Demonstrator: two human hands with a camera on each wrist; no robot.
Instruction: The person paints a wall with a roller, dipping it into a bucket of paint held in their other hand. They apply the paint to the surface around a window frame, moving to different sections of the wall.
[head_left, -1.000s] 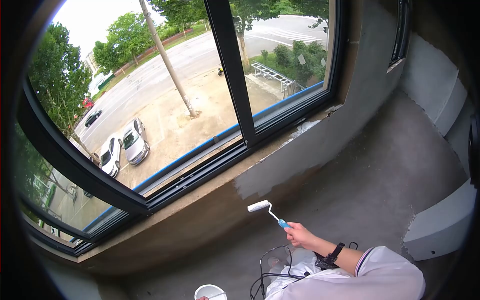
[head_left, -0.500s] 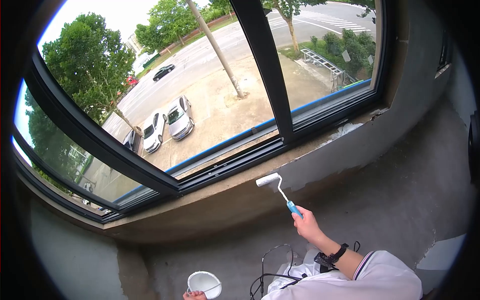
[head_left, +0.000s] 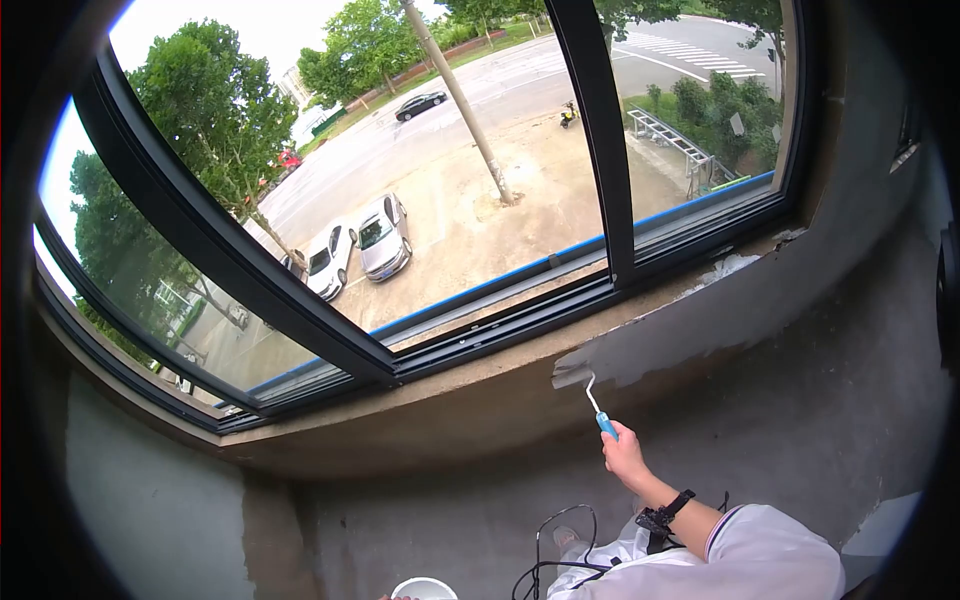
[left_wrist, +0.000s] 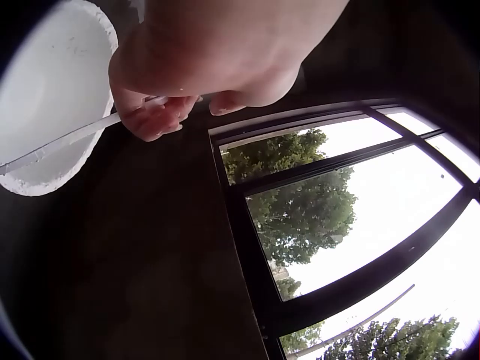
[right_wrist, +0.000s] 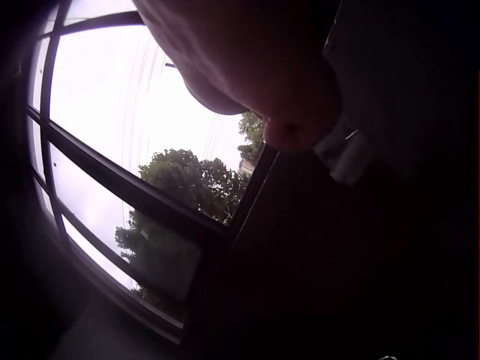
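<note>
My right hand [head_left: 625,455] grips the blue handle [head_left: 607,425] of a paint roller, whose bent metal rod [head_left: 593,392] reaches up to the wall under the window sill. The roller's head lies at the edge of a grey coated patch [head_left: 650,352] and is hard to tell from it. A white roller part [right_wrist: 346,159] shows dimly in the right wrist view beside my hand [right_wrist: 262,67]. In the left wrist view my left hand [left_wrist: 202,64] holds the thin handle [left_wrist: 67,141] of a white bucket [left_wrist: 56,82], its fingers curled round it.
A black-framed window [head_left: 600,130] runs above a rough sill [head_left: 520,362]; cars [head_left: 383,240], a pole and trees stand outside. Brownish wall [head_left: 450,420] continues left of the grey patch. Black cables [head_left: 540,540] loop beside my legs.
The view has swung, shifting the window right in the frame. The roller has gone from below the sill up to the wall. Grey coating now reaches further left. The bucket sits lower in view than half a second ago.
</note>
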